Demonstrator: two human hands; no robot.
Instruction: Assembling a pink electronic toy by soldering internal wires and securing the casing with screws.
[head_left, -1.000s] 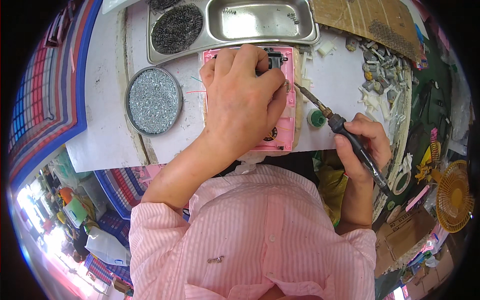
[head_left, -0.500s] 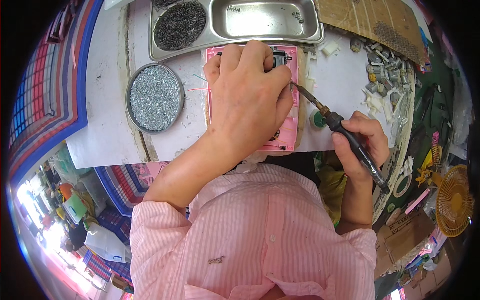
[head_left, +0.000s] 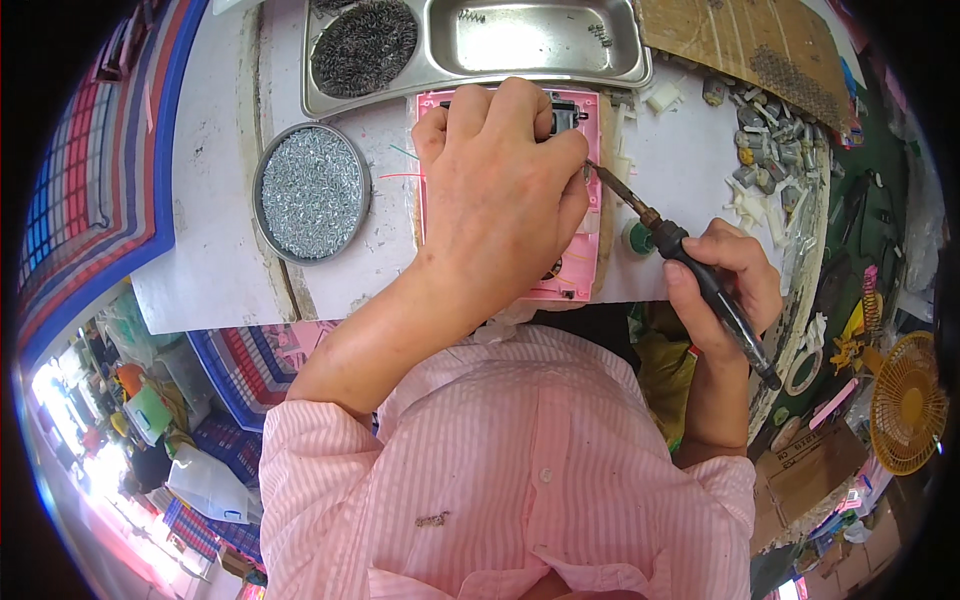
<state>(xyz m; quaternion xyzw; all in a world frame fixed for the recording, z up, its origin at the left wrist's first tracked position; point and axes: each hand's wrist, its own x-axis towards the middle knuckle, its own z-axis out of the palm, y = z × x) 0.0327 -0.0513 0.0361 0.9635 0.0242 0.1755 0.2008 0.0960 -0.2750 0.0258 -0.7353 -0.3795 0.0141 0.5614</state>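
My right hand (head_left: 728, 285) is closed around the black handle of a soldering iron (head_left: 715, 290). The iron's tip meets the right side of a pink plastic housing (head_left: 578, 265), close beside my left thumb and forefinger. Over the housing lies my left hand (head_left: 500, 180), fingers bent down and thumb pressed toward the forefinger; whatever they pinch is hidden beneath. A black part (head_left: 568, 115) shows inside the housing past my fingers. Thin red (head_left: 402, 176) and green wires stick out on the left. A small green-and-white round container (head_left: 637, 237) stands under the iron.
Left of the housing is a round dish (head_left: 262, 215) of small silvery screws. Behind, a metal tray (head_left: 540, 78) holds dark springs. Small motors (head_left: 765, 150) and white plastic parts lie at right, near a cardboard sheet (head_left: 690, 30). An orange fan (head_left: 908, 402) stands beyond the table's right edge.
Both hands keep nearly the same pose. The whole scene shifts very slightly in the picture; the iron's tip stays beside my left thumb.
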